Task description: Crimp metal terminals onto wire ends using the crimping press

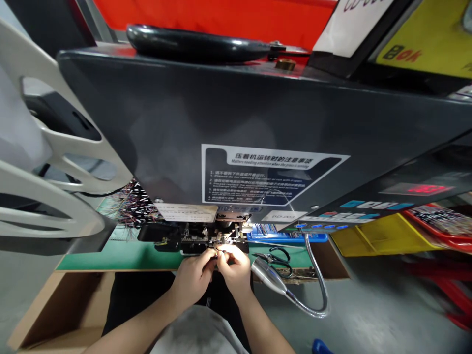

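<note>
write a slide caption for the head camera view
Left hand and right hand meet at a dark press, beside a gooseneck lamp.

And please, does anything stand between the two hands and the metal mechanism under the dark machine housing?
Nothing visible does: the left hand and the right hand meet just in front of the mechanism. The scissors and gooseneck lamp are to the right, not in between.

From here I see grey floor [365, 307] at four o'clock, something red [228, 14] across twelve, a gooseneck lamp [268, 278] at five, green desk [129, 258] around eight.
</note>
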Demonstrator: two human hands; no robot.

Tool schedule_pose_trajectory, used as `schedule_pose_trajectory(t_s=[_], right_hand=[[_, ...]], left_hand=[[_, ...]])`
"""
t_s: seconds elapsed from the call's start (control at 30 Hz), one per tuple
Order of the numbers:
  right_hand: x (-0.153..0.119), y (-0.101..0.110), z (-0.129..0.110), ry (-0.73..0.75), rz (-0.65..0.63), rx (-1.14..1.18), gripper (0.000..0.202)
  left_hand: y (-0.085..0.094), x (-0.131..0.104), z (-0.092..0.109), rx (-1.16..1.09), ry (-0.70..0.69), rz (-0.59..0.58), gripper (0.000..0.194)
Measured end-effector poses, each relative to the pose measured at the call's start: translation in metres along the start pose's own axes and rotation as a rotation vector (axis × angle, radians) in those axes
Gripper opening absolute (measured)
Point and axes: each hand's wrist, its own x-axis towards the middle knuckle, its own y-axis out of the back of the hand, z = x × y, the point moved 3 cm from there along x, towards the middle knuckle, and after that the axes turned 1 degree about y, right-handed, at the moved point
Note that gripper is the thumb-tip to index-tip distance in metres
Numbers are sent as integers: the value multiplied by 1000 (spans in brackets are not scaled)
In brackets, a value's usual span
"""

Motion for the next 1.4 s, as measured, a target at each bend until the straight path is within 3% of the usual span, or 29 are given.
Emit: schedule_pose_trajectory(t_s=[0.73, 0.97, 1.1, 1.27, 1.4], right_hand=[[-1, -3, 6, -57, -4, 95, 17], [1, -1, -2, -1, -10, 17, 7], [2, 1, -7, 81, 14, -40, 11], [5, 2, -18, 194, -79, -81, 19], [5, 4, -20, 213, -58, -115, 14]], left_hand=[[1, 1, 1, 58, -42, 43, 20], [2, 3, 0, 93, -53, 49, 21], [2, 3, 0, 116, -49, 50, 22], [0, 1, -4, 118, -57, 43, 24], [0, 0, -6, 120, -56, 46, 28]])
